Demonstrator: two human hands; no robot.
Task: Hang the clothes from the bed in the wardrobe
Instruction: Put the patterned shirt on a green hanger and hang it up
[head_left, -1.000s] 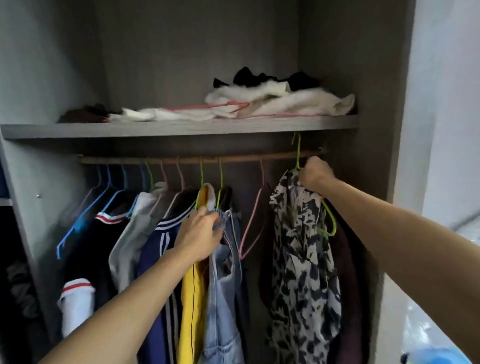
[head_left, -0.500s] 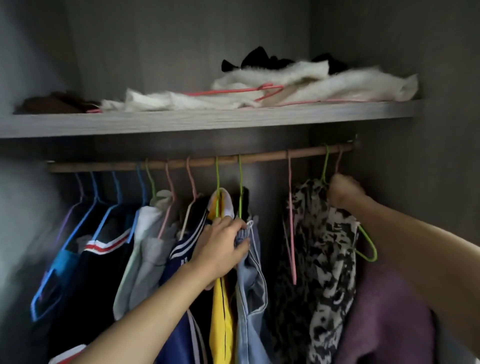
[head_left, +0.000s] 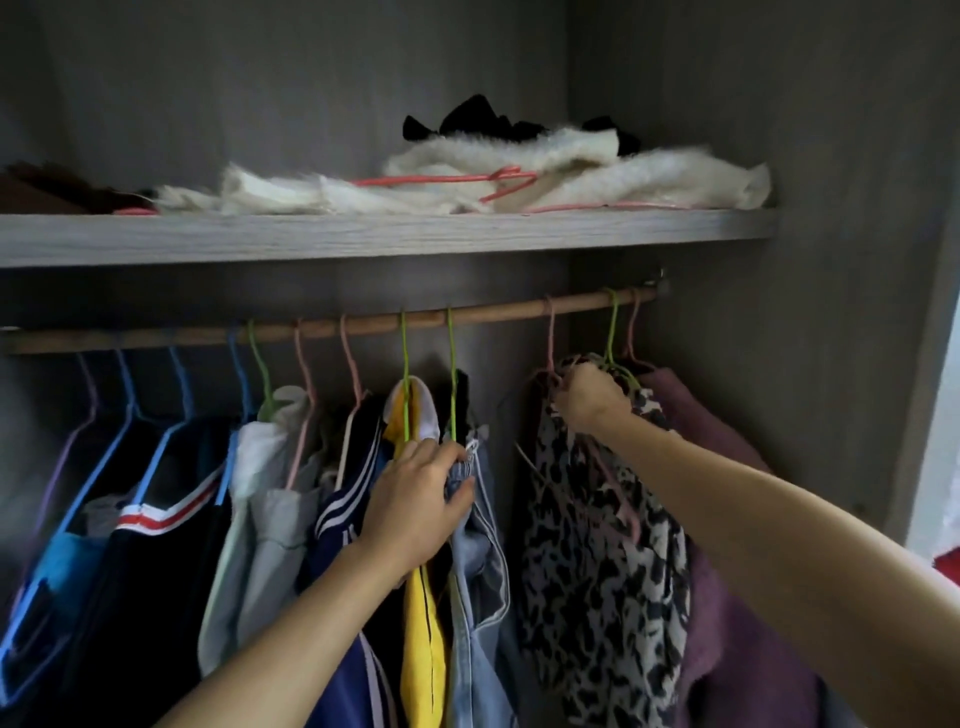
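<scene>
Right hand: fingers curled tight round the top of the print garment, right at the neck of its green hanger. The hook looks seated over the rail, near the right end. We can't tell whether the fingers also wrap the wire itself.

Left hand: thumb and fingers pinch the top edge of the denim garment, apparently holding that bunch left so a gap stays open.

Handling, our read: the print garment is thin, limp and light, with no stiffness of its own. It will probably slide off a thin wire hanger if it is tugged from below. We take hold at the collar or hanger neck, never at the hem. The hanger is springy wire, so it is easy to snag on its neighbours.

Looks: black blotches on off-white, animal-style print, draped in loose folds. It hangs between a pink hanger on the left and a purple garment touching it on the right.

Risk: a shoulder slipping off the wire once the hand lets go.
</scene>
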